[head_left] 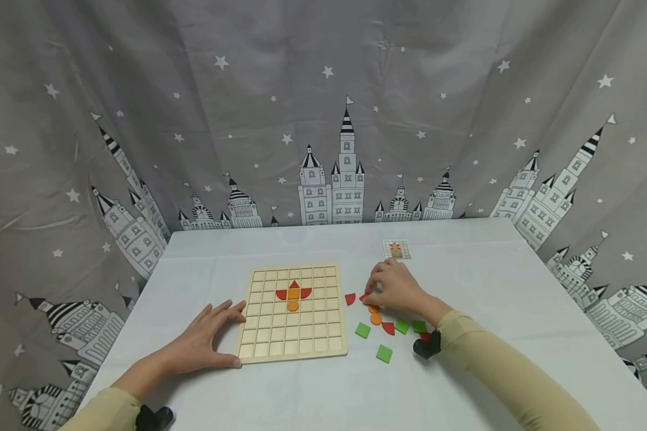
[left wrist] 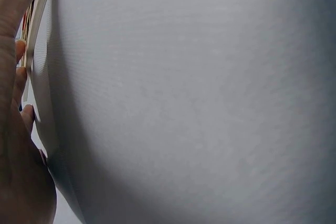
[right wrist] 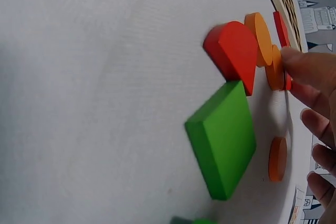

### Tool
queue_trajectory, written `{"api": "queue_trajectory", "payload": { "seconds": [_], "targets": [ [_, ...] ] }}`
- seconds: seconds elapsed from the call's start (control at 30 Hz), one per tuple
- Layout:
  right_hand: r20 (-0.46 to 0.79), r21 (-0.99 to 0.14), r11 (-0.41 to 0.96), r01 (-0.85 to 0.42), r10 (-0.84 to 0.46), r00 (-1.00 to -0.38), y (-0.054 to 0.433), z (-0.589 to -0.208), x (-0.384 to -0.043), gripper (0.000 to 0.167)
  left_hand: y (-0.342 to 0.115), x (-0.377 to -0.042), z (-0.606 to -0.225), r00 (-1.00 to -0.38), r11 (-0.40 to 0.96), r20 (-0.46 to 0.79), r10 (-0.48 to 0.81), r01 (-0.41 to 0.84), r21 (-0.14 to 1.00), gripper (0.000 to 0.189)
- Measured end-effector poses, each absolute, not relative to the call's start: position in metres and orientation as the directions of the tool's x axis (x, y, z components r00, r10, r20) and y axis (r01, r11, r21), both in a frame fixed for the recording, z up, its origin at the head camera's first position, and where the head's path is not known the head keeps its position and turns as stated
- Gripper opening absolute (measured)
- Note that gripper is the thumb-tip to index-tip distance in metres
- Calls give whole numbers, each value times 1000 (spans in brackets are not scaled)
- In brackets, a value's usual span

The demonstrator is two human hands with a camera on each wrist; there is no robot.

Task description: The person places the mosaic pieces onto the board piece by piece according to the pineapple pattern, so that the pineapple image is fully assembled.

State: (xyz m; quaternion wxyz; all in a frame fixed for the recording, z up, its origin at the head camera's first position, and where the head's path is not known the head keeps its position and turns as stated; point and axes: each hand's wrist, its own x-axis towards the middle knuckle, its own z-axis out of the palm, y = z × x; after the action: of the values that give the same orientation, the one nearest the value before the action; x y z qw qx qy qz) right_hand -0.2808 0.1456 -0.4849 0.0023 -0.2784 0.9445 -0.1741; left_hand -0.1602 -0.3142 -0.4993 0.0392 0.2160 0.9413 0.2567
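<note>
My left hand (head_left: 202, 341) rests with spread fingers against the left edge of a pale wooden grid board (head_left: 318, 347), thumb by its near corner. On the board, red pieces surround an orange square (head_left: 293, 294), with an orange round piece (head_left: 293, 306) below it. To the board's right, my right hand (head_left: 396, 287) pinches a red piece (head_left: 363, 296) between thumb and index finger, low over the table. Orange round pieces (head_left: 375, 319) lie beside those fingertips. In the right wrist view, a red quarter-circle piece (right wrist: 231, 51) touches a green block (right wrist: 226, 140).
Several green squares (head_left: 384, 354) and a red quarter-circle (head_left: 350, 299) lie loose on the white table (head_left: 313, 401). A small card with a gridded picture (head_left: 396, 245) lies beyond the right hand. A grey curtain with castles (head_left: 269, 120) hangs behind.
</note>
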Motion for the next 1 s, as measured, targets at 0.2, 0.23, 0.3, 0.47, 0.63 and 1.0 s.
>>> {"api": "queue_trajectory", "payload": {
  "seconds": [0.2,0.23,0.3,0.47,0.63,1.0],
  "targets": [
    [92,-347,781,-520,-523,-847,148,-486,-281,12,-315,-160,-499,-900,766,48,433,395,506,80],
    [95,-354,778,-520,-523,-847,149,-486,-281,13,-315,-160,-499,-900,765,50,434,397,508,80],
    [98,-373,774,-512,-516,-851,150,-486,-281,17,-315,-160,-499,-899,763,51,435,399,509,80],
    [93,-396,779,-486,-493,-865,148,-488,-281,25,-315,-160,-500,-900,764,50,432,395,510,80],
    [75,-398,784,-476,-489,-869,144,-490,-281,20,-315,-159,-500,-901,767,49,431,394,506,81],
    [64,-411,792,-450,-468,-882,147,-487,-278,23,-314,-160,-500,-905,776,33,424,381,502,82]
  ]
}}
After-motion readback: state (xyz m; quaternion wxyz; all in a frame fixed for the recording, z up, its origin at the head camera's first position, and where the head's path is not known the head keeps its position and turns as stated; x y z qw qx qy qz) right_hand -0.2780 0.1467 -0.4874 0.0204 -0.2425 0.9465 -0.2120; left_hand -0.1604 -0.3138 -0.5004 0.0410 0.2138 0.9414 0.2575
